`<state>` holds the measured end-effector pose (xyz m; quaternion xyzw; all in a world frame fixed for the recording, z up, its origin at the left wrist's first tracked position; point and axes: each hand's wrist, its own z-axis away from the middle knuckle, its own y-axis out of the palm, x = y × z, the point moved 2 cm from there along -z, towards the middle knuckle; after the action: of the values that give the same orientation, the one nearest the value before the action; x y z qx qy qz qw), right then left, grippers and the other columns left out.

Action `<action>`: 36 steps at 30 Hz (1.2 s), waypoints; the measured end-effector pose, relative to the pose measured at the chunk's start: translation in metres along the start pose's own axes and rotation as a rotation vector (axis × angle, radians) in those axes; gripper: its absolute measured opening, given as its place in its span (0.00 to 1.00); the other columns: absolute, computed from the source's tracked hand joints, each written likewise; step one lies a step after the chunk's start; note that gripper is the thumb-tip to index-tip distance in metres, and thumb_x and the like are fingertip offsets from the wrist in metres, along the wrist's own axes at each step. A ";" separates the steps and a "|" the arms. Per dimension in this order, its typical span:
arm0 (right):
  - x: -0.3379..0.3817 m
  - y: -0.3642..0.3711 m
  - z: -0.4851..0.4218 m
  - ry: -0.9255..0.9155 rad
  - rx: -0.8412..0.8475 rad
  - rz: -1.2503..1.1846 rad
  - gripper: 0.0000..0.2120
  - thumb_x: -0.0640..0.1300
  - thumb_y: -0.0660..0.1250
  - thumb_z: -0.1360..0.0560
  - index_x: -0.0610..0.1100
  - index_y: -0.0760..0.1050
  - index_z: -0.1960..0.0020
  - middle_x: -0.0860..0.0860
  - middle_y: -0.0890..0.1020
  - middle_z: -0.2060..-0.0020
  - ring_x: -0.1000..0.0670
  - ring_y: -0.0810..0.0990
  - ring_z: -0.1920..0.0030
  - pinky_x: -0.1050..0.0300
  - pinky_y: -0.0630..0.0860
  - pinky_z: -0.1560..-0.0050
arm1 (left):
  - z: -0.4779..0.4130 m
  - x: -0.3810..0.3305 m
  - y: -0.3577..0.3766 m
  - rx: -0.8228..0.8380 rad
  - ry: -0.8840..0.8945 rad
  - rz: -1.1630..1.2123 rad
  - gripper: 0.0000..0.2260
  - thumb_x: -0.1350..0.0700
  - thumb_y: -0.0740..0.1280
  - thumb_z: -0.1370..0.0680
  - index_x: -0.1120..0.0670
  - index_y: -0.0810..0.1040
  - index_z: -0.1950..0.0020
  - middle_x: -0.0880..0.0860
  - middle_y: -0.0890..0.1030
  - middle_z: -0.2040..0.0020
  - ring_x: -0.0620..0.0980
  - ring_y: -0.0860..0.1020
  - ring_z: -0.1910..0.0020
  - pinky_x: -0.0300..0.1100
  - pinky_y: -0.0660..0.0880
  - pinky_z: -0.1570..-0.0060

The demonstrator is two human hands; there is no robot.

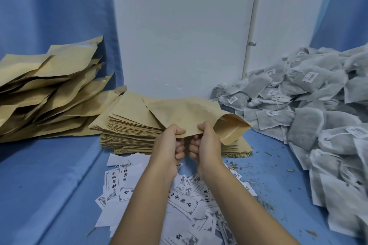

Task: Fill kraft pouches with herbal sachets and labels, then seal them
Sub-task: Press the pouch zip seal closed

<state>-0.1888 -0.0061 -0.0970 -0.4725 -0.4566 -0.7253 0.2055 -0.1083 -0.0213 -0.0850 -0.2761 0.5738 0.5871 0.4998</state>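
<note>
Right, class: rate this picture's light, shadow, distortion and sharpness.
Head view: soft, even light, no glare. Head view: a dim shadow on the blue cloth under the left heap of brown kraft pouches. Head view: the white wall pipe bows, lens distortion. Head view: white printed paper labels sharp; grey mesh sachets smear at the edge.

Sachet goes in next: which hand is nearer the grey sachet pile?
Right. The right hand, gripping the pouch, sits left of the sachet pile; the left hand grips the pouch farther left.
</note>
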 end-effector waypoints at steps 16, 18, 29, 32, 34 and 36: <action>0.006 -0.014 -0.010 -0.038 -0.130 0.023 0.11 0.41 0.55 0.25 0.45 0.62 0.66 0.52 0.63 0.77 0.55 0.60 0.81 0.64 0.57 0.82 | -0.002 -0.003 -0.003 -0.033 0.000 -0.016 0.08 0.63 0.61 0.26 0.55 0.65 0.63 0.46 0.60 0.81 0.42 0.55 0.82 0.32 0.51 0.84; 0.006 -0.013 -0.010 -0.021 -0.094 0.015 0.12 0.41 0.55 0.24 0.45 0.62 0.66 0.53 0.63 0.80 0.56 0.59 0.83 0.64 0.56 0.83 | -0.002 -0.003 -0.003 -0.078 0.053 0.002 0.09 0.63 0.62 0.26 0.55 0.65 0.64 0.46 0.60 0.81 0.42 0.56 0.82 0.33 0.51 0.84; -0.005 0.002 -0.001 0.075 0.062 -0.061 0.15 0.42 0.56 0.24 0.45 0.61 0.68 0.54 0.62 0.83 0.56 0.56 0.84 0.65 0.53 0.83 | -0.007 0.005 -0.003 -0.313 0.185 -0.044 0.11 0.58 0.63 0.25 0.58 0.72 0.68 0.52 0.71 0.73 0.47 0.65 0.77 0.37 0.62 0.76; -0.005 0.002 -0.003 0.082 0.057 -0.111 0.14 0.40 0.55 0.24 0.45 0.60 0.68 0.55 0.61 0.83 0.56 0.56 0.84 0.64 0.53 0.84 | -0.005 0.010 -0.001 -0.321 0.210 -0.051 0.11 0.57 0.63 0.26 0.58 0.73 0.69 0.51 0.73 0.73 0.48 0.68 0.76 0.39 0.64 0.73; -0.006 0.003 -0.002 0.077 0.088 -0.053 0.14 0.40 0.55 0.24 0.45 0.61 0.69 0.54 0.62 0.83 0.56 0.57 0.84 0.64 0.55 0.84 | -0.002 0.012 0.003 -0.253 0.198 -0.067 0.13 0.57 0.64 0.26 0.58 0.73 0.70 0.49 0.73 0.78 0.45 0.67 0.81 0.32 0.63 0.80; -0.005 0.003 -0.002 0.090 0.126 -0.023 0.15 0.41 0.56 0.24 0.44 0.62 0.70 0.53 0.64 0.82 0.56 0.58 0.84 0.65 0.55 0.83 | 0.000 0.010 0.006 -0.180 0.176 -0.099 0.14 0.58 0.65 0.26 0.58 0.74 0.72 0.48 0.73 0.81 0.43 0.68 0.84 0.29 0.62 0.82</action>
<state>-0.1852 -0.0098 -0.1006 -0.4202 -0.4969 -0.7181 0.2468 -0.1171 -0.0175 -0.0920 -0.3985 0.5461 0.5842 0.4491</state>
